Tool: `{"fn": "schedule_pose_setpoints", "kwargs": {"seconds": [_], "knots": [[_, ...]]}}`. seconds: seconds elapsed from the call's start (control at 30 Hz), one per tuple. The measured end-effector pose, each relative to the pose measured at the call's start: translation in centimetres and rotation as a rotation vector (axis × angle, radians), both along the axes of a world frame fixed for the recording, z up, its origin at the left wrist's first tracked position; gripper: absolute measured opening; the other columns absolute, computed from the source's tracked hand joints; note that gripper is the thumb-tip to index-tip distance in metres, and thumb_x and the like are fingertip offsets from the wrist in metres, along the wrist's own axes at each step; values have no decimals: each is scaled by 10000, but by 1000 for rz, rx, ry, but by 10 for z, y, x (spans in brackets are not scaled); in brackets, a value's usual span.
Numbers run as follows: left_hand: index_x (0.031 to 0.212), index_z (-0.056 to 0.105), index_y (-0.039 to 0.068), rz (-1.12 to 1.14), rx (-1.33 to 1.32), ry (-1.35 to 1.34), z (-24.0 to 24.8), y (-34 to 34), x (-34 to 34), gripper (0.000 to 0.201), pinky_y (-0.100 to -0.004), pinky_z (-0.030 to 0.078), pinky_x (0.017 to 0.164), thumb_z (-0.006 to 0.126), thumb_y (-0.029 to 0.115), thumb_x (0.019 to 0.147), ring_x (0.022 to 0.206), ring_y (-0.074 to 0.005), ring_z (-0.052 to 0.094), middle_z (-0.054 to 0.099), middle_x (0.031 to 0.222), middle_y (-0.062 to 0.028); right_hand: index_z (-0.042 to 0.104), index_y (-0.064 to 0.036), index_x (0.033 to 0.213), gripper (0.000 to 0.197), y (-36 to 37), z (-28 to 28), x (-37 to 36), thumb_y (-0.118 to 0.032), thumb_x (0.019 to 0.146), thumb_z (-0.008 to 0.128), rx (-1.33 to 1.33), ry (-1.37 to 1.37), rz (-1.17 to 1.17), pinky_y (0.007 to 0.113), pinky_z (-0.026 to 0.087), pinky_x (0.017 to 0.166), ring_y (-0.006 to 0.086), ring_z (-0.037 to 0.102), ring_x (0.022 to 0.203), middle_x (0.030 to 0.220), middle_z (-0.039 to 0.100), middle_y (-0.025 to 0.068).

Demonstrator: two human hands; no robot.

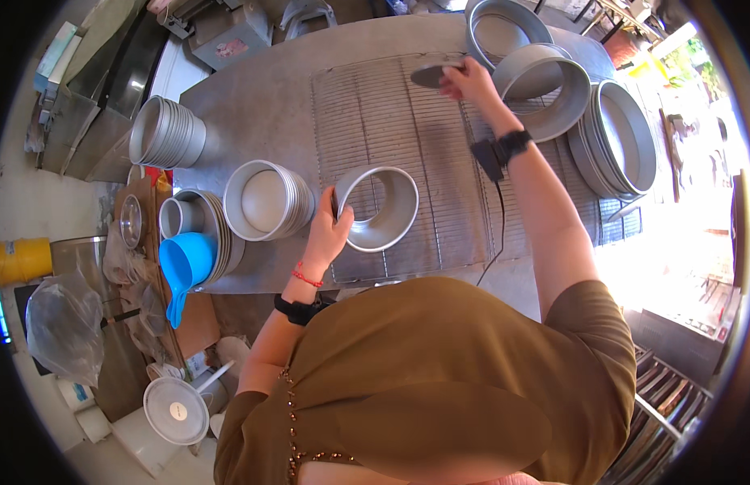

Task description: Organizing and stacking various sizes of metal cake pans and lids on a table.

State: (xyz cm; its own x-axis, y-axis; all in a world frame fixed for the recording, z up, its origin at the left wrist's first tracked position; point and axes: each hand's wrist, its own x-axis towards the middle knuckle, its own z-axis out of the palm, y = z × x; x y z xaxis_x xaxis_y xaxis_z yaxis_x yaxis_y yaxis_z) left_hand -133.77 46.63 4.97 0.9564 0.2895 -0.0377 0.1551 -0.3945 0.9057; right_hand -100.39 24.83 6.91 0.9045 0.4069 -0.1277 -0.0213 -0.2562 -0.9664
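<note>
My left hand [330, 230] grips the rim of a round metal cake-tin ring [383, 212], tilted on its side on the wire cooling rack [375, 121]. My right hand [470, 81] reaches to the rack's far edge and holds a flat round metal disc [434, 75] just above the wires. Next to that hand lies another tin ring [545, 89] on its side, leaning against a further tin [504, 28].
Stacks of round tins stand left of the rack [266, 200] [166, 132] and at the right [625, 137]. A blue scoop [185, 263] rests in a stack at the table's left edge. A yellow bucket [23, 259] and white lid [177, 411] sit below.
</note>
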Motion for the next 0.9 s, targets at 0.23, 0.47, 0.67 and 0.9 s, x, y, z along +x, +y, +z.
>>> {"fn": "schedule_pose_setpoints", "kwargs": {"seconds": [0.23,0.47,0.67,0.9], "knots": [[1366,369,-30,111,-148,130,-12,-8,-15,526,-283,441,863,571,108,900,1022,-157,533,543,1179,-112,526,33,1099,348,55,-18,110,-247,905,599,-34,66,-32,272,540,561,195,698,718,909,681,133],[1394,360,-8,178,-246,104,-23,6,-26,587,-263,469,869,592,64,860,1142,-193,534,509,1294,-138,544,15,1079,380,89,-43,158,-319,907,600,-257,35,81,279,541,576,185,693,694,918,686,125],[1394,359,-9,159,-238,184,-22,7,-6,597,-281,487,851,601,74,854,1133,-195,537,505,1295,-144,491,14,1137,426,100,-57,183,-329,908,598,-438,41,105,276,530,519,192,687,644,876,684,127],[1404,363,28,121,-248,130,-17,9,23,607,-274,499,824,609,74,851,1130,-196,536,501,1298,-135,385,-1,1309,592,106,-55,178,-341,875,600,-481,-58,17,300,540,521,207,687,630,904,677,141]]}}
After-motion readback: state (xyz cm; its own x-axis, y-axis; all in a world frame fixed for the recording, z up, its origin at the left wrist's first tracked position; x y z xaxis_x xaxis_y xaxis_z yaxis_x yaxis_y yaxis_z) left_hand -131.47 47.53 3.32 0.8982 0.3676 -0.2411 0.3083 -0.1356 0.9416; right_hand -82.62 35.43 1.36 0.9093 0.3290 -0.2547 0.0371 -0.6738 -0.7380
